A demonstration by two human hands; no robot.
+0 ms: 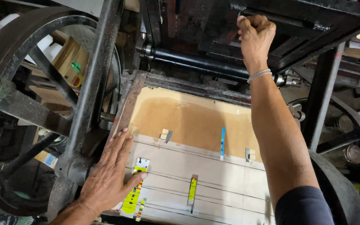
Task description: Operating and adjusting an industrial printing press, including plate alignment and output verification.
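Note:
My left hand [109, 175] lies flat, fingers spread, on the left edge of the paper-covered platen [213, 183] of an old black press. Its thumb touches a yellow printed strip [133, 193] taped there. My right hand [255, 35] reaches up into the dark upper bed [280, 21] of the press, fingers closed in a fist on a small part that I cannot make out. A silver bracelet [259, 75] sits on that wrist. Black rollers [196, 62] run across below the fist.
A large iron flywheel [17, 104] stands at the left and another wheel [355, 166] at the right. Small tabs [165, 134], a blue strip [222, 141] and a second yellow strip [192, 189] are stuck on the platen. Cardboard boxes [69, 62] sit behind the left wheel.

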